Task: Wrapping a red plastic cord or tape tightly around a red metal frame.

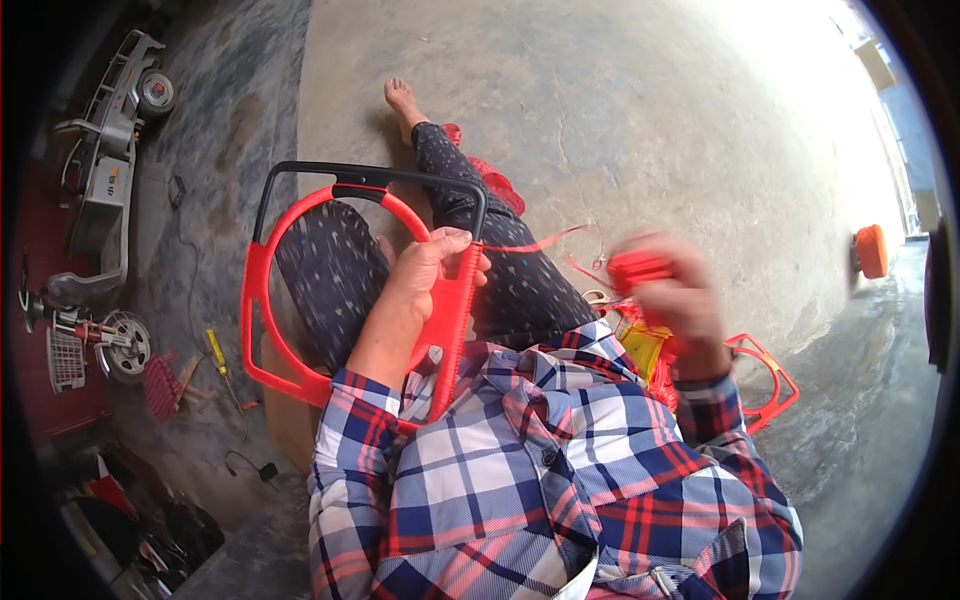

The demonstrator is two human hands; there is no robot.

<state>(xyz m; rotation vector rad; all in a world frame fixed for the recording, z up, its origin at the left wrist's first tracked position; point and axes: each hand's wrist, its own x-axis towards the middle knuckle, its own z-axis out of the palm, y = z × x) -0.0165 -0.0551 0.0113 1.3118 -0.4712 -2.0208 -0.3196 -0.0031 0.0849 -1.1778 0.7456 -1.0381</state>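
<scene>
My left hand (pixel 428 268) grips the right side bar of a red and black plastic frame (pixel 258 290), which has a round opening and rests over my lap. Red strap is wound in close turns along that bar, near my fingers. From there a loose length of the red strap (pixel 530 245) runs off to the right. My right hand (pixel 685 295), smeared by motion, is closed around a bundle of red strap (pixel 638 270). Below it lie a yellow piece (pixel 645 348) and a tangle of red material (pixel 662 385), partly hidden by my sleeve.
Another red plastic frame (pixel 770 395) lies right of my arm. Red material (pixel 500 188) is beyond my leg. On the left floor are a yellow-handled screwdriver (pixel 216 352), a cable and a grey toy vehicle (pixel 108 185). An orange-red object (pixel 870 252) stands far right.
</scene>
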